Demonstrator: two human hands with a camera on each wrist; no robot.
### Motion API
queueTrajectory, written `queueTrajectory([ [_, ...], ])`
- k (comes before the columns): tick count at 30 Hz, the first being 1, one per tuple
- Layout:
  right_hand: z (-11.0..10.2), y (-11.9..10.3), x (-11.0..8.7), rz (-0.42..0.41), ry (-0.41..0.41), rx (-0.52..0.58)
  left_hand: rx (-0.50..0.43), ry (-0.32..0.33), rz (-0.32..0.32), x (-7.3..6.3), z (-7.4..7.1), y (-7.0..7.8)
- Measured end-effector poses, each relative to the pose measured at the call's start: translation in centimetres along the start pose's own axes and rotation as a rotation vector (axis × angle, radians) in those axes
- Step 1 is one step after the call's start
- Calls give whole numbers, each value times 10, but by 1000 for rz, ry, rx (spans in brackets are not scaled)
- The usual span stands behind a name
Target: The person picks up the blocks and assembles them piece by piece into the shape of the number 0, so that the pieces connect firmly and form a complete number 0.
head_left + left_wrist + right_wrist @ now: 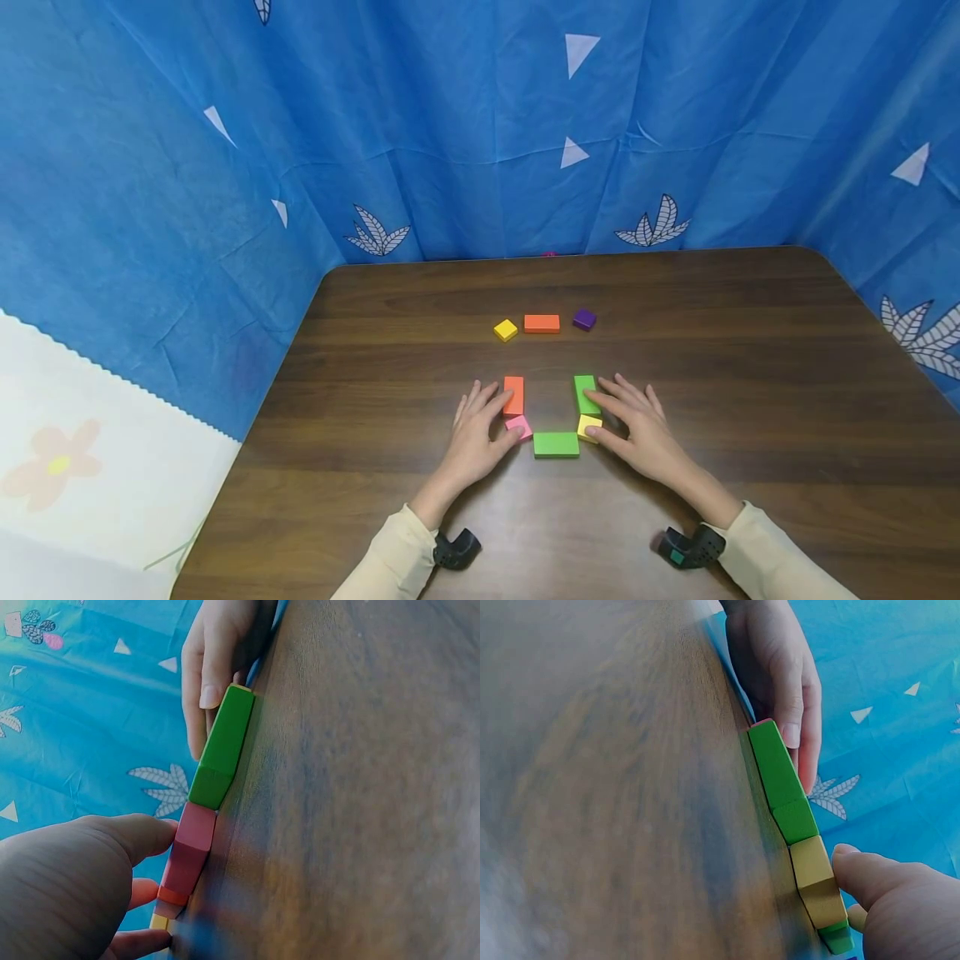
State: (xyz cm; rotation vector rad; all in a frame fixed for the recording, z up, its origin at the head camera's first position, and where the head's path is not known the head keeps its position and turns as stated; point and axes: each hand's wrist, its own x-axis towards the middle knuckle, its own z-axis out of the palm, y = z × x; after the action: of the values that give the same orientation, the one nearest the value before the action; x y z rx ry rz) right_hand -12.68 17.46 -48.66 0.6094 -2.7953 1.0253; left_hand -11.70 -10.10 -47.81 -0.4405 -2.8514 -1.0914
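Left hand [475, 439] and right hand [648, 435] flank a ring of blocks [556, 446] on a brown table [750, 383].
Through my head camera, the left, fingers apart, touches a pink block [515, 422] at eight o'clock and an orange block [515, 386] at nine; the right, fingers apart, touches a yellow block [590, 422] at four and a green block [584, 384] at three.

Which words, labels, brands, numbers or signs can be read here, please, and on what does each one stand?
None can be read in any view.
The blocks look plain.
The blue cloth shows only printed shapes.
Any marking on the right wrist's black device is too small to read.
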Motion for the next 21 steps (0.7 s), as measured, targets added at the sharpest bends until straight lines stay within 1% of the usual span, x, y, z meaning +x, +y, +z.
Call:
queueTrajectory([
  [4,0,0,0,5,-8,1,3,-4,-10,0,0,0],
  [16,-1,1,1,25,0,3,2,-18,-21,0,-1,1],
  [21,0,4,3,12,53,-2,8,-18,-22,1,0,0],
])
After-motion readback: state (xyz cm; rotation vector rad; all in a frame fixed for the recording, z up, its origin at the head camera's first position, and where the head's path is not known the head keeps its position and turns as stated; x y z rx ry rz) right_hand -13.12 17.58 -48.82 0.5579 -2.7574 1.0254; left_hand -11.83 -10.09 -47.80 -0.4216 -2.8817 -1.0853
